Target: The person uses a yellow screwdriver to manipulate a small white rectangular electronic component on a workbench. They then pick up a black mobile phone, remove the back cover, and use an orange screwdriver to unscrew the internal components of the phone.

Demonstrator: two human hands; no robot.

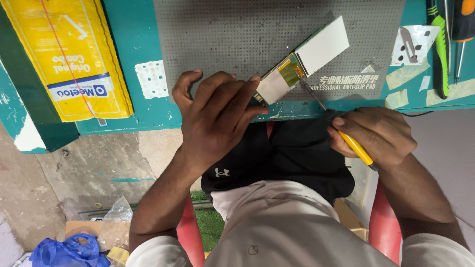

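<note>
A narrow circuit board with white panels and an amber strip (302,62) lies slanted on a grey dotted mat (222,34). My left hand (215,116) presses its fingertips onto the board's near end at the bench edge. My right hand (376,136) grips a yellow-handled screwdriver (356,148) whose thin metal tip reaches up to the amber strip in the board's middle.
A yellow padded envelope (69,54) lies at the left of the green bench (133,44). Green and orange-handled screwdrivers (440,49) rest at the right edge. Below the bench are my lap, a red stool (383,217), plastic bags (74,247) and a concrete floor.
</note>
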